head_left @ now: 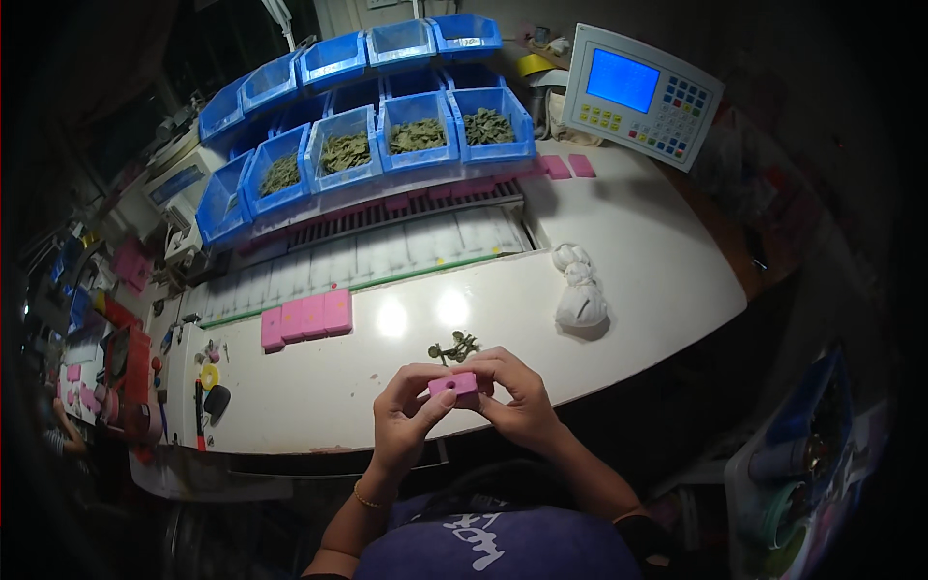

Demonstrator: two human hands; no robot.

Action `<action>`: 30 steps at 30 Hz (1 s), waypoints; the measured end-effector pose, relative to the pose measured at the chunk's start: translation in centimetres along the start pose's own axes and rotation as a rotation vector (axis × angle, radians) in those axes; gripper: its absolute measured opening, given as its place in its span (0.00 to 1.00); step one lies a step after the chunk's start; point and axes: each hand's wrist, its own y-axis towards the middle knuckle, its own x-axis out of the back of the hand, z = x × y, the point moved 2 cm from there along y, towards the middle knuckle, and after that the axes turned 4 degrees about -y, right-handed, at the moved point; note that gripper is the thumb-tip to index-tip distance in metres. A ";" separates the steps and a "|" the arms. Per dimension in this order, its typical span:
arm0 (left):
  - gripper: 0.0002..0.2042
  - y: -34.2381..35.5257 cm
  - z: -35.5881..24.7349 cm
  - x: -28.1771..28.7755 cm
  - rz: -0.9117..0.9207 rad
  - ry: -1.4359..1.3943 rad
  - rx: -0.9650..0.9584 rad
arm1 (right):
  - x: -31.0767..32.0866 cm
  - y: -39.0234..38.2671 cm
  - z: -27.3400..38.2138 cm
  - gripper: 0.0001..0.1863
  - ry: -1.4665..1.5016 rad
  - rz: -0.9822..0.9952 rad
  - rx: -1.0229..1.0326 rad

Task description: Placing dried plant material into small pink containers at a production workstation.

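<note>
Between my two hands, close to the table's near edge, is a pink block (445,385) with a small dark hole in the side toward me. My left hand (407,398) grips its left end, thumb in front and fingers behind. On the right end my right hand (515,391) closes in the same way. Just beyond my fingertips several small greenish pieces with round heads and thin stems (454,346) lie on the white tabletop. To the left, a row of several pink blocks (307,317) stands side by side.
Blue bins (418,145), several filled with green-grey pieces, stand at the back above a slatted rack. A control panel (642,95) with a lit blue screen rises at the back right. A tied white cloth bundle (581,295) rests right of centre. A black mouse-shaped object (218,401) lies left.
</note>
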 end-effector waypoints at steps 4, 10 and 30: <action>0.10 0.4 0.4 0.5 -0.013 -0.054 0.043 | -0.6 -0.4 0.2 0.19 -0.055 -0.018 0.036; 0.08 0.7 0.6 0.3 -0.017 -0.104 0.013 | -0.7 -0.5 0.4 0.22 -0.138 -0.032 0.101; 0.27 0.0 1.7 3.0 0.318 -0.146 0.379 | -0.5 -0.7 -1.3 0.16 0.223 0.057 -0.097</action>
